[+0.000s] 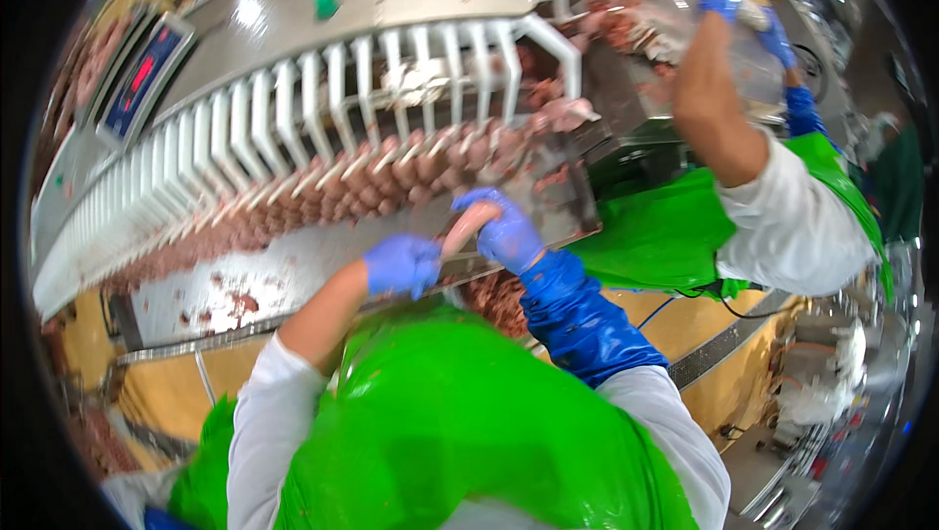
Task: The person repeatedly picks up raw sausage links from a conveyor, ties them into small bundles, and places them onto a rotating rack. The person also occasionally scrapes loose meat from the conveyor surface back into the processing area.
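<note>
Over a steel worktop (323, 256) at nine o'clock, near a rack of white prongs (240, 119) at ten, clasped a pale pink piece of meat (465, 229) at the dial's center in the blue-gloved right hand (512, 237), at three. Curled the left hand (396, 266) at its lower end, at eight o'clock, too hidden to tell if gripping. Worked beside a co-worker's green apron (655, 227) at three.

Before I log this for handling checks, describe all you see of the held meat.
The meat is a long, smooth, moist-looking, pale pink piece. It slants, its upper end to the right, near the metal tray. The right hand grips its upper part; the left hand is at its lower end, contact unclear.
</note>
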The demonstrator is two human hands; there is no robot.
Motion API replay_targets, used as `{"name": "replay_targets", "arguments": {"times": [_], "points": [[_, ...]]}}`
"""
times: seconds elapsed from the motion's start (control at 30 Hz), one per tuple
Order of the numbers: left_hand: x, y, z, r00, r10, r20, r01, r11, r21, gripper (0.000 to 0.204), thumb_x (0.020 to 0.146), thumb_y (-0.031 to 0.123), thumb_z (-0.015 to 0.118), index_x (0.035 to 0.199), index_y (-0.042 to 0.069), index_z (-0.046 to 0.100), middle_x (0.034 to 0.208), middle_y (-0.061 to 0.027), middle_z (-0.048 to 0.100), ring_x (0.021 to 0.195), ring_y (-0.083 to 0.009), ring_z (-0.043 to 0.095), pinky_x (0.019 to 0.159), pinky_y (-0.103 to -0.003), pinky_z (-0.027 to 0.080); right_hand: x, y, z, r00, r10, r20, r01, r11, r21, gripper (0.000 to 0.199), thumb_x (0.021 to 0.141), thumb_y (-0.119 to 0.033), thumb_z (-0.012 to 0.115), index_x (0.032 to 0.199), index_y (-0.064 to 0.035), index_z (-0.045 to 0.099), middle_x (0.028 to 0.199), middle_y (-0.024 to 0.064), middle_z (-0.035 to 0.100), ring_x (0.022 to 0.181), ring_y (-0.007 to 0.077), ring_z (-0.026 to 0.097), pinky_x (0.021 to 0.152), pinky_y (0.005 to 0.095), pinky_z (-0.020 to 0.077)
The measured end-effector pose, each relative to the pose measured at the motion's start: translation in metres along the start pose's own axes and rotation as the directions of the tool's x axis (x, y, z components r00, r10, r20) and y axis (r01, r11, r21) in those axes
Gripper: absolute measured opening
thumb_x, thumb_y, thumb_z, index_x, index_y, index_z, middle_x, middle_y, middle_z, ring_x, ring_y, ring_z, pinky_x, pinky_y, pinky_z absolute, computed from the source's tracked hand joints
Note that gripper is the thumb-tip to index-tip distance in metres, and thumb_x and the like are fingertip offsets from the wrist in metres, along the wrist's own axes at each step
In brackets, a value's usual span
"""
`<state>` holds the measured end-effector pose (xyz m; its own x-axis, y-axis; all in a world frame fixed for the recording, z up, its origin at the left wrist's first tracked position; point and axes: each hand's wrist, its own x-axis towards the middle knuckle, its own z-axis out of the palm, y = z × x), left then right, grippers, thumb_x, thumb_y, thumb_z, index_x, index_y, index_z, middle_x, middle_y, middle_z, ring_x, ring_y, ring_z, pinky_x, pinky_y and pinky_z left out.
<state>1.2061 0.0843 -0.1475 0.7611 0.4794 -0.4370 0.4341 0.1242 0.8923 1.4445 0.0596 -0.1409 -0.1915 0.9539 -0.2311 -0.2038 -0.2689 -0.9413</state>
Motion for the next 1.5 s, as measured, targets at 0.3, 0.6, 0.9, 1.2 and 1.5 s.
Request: {"name": "replay_targets", "arguments": {"times": [0.3,0.6,0.9,1.2,1.5], "points": [[0.034,0.005,-0.01,1.0,0.027,0.002,-0.027,1.0,0.006,0.018,0.096,0.016,0.055,0.099,-0.001,0.062,0.078,-0.009,0.066,0.06,-0.0179,0.065,0.061,-0.035,0.055,0.028,0.054,-0.032,0.956,-0.239,-0.172,0.237,0.971,-0.03,0.017,0.09,-0.003,0.057,0.105,-0.0072,0.064,0.097,0.0052,0.065,0.093,0.0165,0.063,0.082,0.0321,0.0506],[-0.026,0.009,0.001,0.968,-0.138,0.211,0.158,0.984,-0.081,0.017,0.098,0.012,0.051,0.095,-0.001,0.06,0.072,-0.0087,0.062,0.057,-0.0198,0.065,0.055,-0.031,0.053,0.002,0.024,-0.169,0.971,-0.149,-0.187,-0.171,0.115,-0.979,0.019,0.093,-0.023,0.054,0.101,-0.0095,0.065,0.097,0.0151,0.067,0.086,0.0358,0.066,0.076,0.0447,0.0542],[-0.028,-0.003,-0.014,0.995,0.093,-0.023,-0.094,0.901,-0.424,0.03,0.1,0.029,0.052,0.092,0.0,0.056,0.076,-0.0098,0.06,0.059,-0.0224,0.067,0.059,-0.035,0.057,-0.007,0.006,-0.016,0.835,-0.429,0.344,0.521,0.416,-0.746,0.048,0.088,-0.03,0.067,0.131,-0.0102,0.059,0.111,0.0133,0.069,0.103,0.0362,0.064,0.098,0.0451,0.0453],[-0.048,0.013,-0.026,0.983,0.066,-0.171,-0.113,0.952,-0.284,0.019,0.096,0.02,0.058,0.095,0.001,0.06,0.078,-0.0059,0.062,0.061,-0.0157,0.066,0.053,-0.031,0.053,-0.01,0.006,0.059,0.921,-0.336,0.196,0.377,0.896,-0.234,0.027,0.096,-0.014,0.05,0.117,-0.0012,0.059,0.105,0.0103,0.063,0.094,0.0159,0.06,0.082,0.0323,0.052],[-0.03,0.011,-0.018,0.76,0.585,-0.284,-0.217,0.64,0.737,0.013,0.083,0.018,0.068,0.092,0.012,0.063,0.078,-0.0089,0.063,0.072,-0.0314,0.064,0.063,-0.039,0.051,-0.009,-0.014,0.035,0.882,0.139,0.451,0.233,0.704,-0.671,0.029,0.096,-0.032,0.057,0.098,-0.0044,0.066,0.073,0.0066,0.061,0.066,0.0143,0.06,0.059,0.0346,0.048]]}}
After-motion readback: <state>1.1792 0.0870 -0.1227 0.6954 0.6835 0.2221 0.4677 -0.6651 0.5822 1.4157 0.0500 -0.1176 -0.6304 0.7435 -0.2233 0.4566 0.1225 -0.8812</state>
